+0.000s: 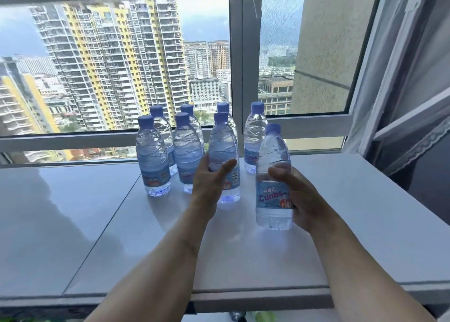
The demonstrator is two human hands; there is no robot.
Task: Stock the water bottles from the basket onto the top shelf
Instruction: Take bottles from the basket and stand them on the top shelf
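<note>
White shelf (341,224) near; bottles (153,156) standing; window (236,61) behind.

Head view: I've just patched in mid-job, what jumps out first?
A cluster of blue-capped water bottles stands upright mid-shelf, backed by a big window full of high-rise towers. The left hand wraps the front bottle of the group; the right hand grips a tilted bottle nearest the camera, to the right.
</note>
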